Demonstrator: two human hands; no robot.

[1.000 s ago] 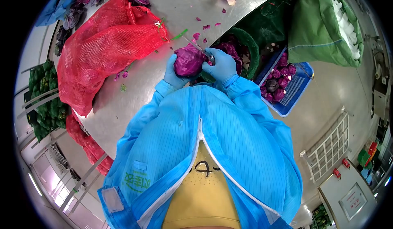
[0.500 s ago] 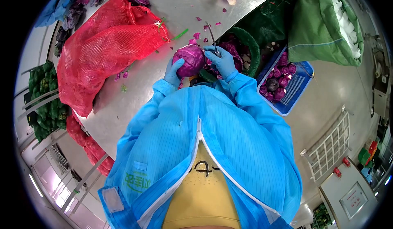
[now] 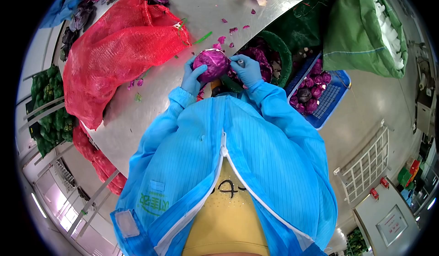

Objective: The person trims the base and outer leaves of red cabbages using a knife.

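Observation:
In a blue glove, my left hand (image 3: pixel 192 76) is wrapped round the left side of a purple cabbage (image 3: pixel 212 65), held at the edge of the metal table. My right hand (image 3: pixel 247 70), gloved too, is closed on a knife (image 3: pixel 241 63); only its handle end shows clearly and the blade is hard to make out. The right fingertips are at the cabbage's right side. Small purple leaf scraps (image 3: pixel 222 40) lie on the table beyond the cabbage.
A red mesh sack (image 3: pixel 119 50) lies on the metal table (image 3: pixel 123 132) at left. At right are a green round bin (image 3: pixel 284 57) with purple leaves, a blue crate (image 3: pixel 333 98) of small cabbages and a green sack (image 3: pixel 356 36). A white rack (image 3: pixel 366 162) stands beyond.
The knife blade, raised upright half a second ago, no longer shows clearly. My right fingers have come against the cabbage, which has turned slightly in my left hand.

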